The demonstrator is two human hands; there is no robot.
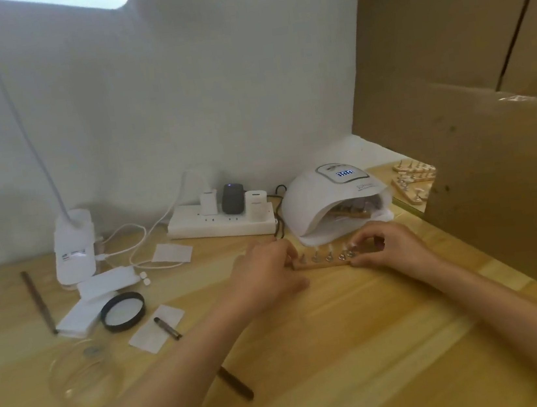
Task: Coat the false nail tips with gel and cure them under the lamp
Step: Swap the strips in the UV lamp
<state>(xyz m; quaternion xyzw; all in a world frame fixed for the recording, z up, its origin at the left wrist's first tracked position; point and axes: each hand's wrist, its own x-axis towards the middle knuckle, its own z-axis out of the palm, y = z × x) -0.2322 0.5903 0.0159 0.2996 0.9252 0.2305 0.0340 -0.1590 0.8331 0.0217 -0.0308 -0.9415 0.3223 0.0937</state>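
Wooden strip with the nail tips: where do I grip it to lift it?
Grip the wooden strip by its two short ends, low on the wood, coming in from left and right. The nail tips stand upright along its top, so a grasp from above would likely touch them.

Wooden table [364, 344] — curing lamp [321, 196], power strip [195, 228], nail holder [323, 264] atop.

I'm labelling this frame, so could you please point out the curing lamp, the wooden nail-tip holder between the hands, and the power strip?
curing lamp [314, 197]: head view, on its white dome.
wooden nail-tip holder [323, 265]: head view, on the strip's front edge.
power strip [216, 231]: head view, on its front wall.
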